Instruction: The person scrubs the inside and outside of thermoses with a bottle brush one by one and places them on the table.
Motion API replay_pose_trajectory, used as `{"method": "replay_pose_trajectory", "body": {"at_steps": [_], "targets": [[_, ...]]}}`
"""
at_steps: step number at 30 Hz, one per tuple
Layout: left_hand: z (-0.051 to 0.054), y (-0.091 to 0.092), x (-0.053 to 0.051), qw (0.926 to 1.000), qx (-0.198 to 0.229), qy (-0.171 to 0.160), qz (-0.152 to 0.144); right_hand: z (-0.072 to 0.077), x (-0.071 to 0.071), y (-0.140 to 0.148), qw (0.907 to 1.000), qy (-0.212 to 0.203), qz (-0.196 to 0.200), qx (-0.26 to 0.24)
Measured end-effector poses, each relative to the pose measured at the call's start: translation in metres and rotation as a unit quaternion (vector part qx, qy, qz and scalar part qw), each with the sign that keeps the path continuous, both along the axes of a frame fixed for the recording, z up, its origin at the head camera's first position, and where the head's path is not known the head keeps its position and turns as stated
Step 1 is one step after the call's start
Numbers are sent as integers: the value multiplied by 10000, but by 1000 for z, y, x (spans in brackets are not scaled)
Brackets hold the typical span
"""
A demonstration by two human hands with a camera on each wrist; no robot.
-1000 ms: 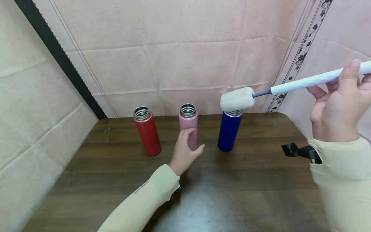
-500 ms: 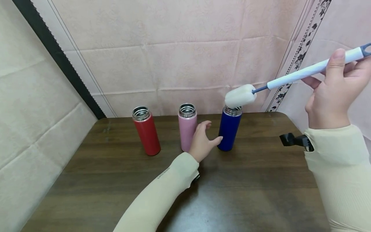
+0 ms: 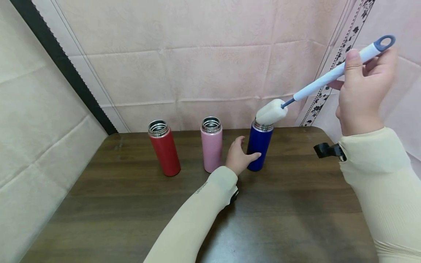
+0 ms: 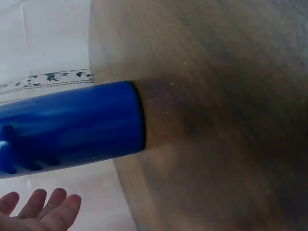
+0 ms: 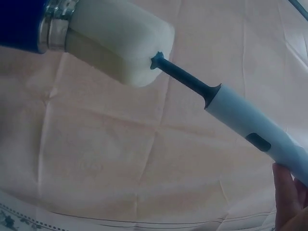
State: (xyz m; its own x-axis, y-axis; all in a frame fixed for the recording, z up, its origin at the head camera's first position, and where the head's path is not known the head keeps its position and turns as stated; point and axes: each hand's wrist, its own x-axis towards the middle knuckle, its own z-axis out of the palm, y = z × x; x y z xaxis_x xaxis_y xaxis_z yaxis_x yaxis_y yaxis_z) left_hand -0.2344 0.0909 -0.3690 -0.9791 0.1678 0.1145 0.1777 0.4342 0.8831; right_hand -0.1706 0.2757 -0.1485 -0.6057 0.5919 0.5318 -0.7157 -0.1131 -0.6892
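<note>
In the head view, my right hand (image 3: 365, 95) grips the light blue handle of a sponge bottle brush (image 3: 320, 82), which slants down to the left. Its white sponge head (image 3: 272, 111) is at the mouth of an uncapped dark blue bottle (image 3: 260, 144). The right wrist view shows the sponge head (image 5: 120, 41) against the steel neck, most of it outside. Beside the blue bottle, my left hand (image 3: 239, 157) has its fingers and thumb spread. From the left wrist, the fingers (image 4: 67, 211) appear apart from the bottle wall (image 4: 91, 120).
A pink bottle (image 3: 211, 149) stands just left of my left hand, and a red bottle (image 3: 165, 151) farther left. Both are uncapped and upright on the brown wooden table (image 3: 283, 223). Pale cloth (image 3: 213, 73) hangs behind the table and along the sides.
My left hand has moved right, from in front of the pink bottle to beside the blue one. The right hand has come left, tilting the brush more steeply, its sponge now at the blue bottle's mouth.
</note>
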Motion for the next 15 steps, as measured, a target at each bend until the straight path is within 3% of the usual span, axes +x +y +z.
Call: {"method": "replay_pose_trajectory", "body": {"at_steps": [4, 10, 15], "targets": [[0, 5, 1, 9998, -41, -139, 103, 3, -1, -4, 9998, -3, -64, 212], [2, 10, 1, 9998, 56, -191, 97, 12, 1, -14, 9978, -132, 292, 588], [0, 13, -1, 9994, 169, -270, 139, 18, 1, -23, 9917, -274, 244, 1234]]}}
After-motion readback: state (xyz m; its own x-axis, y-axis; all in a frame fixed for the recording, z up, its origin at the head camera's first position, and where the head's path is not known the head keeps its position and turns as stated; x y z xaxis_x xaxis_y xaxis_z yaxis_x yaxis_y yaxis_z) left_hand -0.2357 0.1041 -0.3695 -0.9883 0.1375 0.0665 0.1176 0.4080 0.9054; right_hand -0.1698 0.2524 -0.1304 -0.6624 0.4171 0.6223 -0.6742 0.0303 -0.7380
